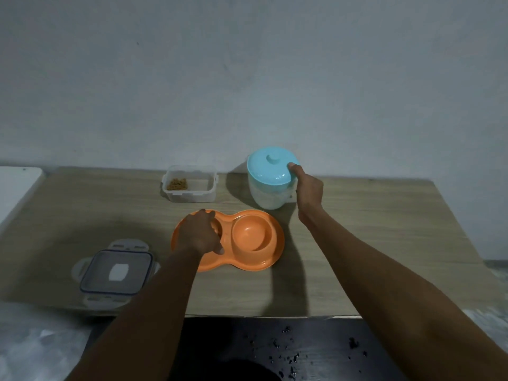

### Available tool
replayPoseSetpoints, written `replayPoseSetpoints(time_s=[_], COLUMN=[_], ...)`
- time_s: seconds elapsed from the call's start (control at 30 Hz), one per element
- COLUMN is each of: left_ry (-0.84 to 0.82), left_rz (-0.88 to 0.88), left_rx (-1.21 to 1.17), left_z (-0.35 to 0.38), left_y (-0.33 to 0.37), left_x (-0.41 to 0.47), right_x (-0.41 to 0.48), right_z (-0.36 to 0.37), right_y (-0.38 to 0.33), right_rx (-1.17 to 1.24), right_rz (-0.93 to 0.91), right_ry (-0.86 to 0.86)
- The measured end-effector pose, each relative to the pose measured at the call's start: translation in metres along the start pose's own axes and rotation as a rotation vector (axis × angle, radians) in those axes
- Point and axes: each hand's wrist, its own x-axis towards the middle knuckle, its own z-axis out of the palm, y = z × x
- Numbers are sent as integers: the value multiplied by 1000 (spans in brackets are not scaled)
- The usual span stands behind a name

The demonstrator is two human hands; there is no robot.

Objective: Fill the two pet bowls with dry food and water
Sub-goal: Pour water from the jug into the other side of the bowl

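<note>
The left hand (199, 233) curls over the left bowl (219, 229), hold unclear; the right hand (309, 193) grips the jug (268, 193), likely to fill the empty bowl (251, 235) right of those fingers (210, 215).

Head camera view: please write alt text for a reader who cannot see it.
A person's right hand holds a white jug, thumb on its blue lid, while the left hand is over the left side of an orange double pet bowl on a wooden table. Behind stands an open clear container with a little dry food.
</note>
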Motion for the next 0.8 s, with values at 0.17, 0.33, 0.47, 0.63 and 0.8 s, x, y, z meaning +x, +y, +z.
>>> replayPoseSetpoints(time_s=[0.17, 0.33, 0.47, 0.63, 0.8], left_ry=[3, -26, -26, -26, -23], left_rz=[21, 68, 88, 76, 86], left_rx=[23, 113, 106, 54, 67], left_z=[-4, -7, -9, -8, -4], left_y=[0, 0, -1, -6, -9], left_x=[-3, -8, -10, -9, -7], right_x=[-26, -63, -88, -114, -135], right_z=[-28, -53, -72, -86, -90], right_y=[-6, -23, -28, -17, 5], right_rx=[51, 80, 124, 54, -62], right_rz=[-83, -125, -160, -179, -105], right_ry=[52, 111, 134, 187, 222])
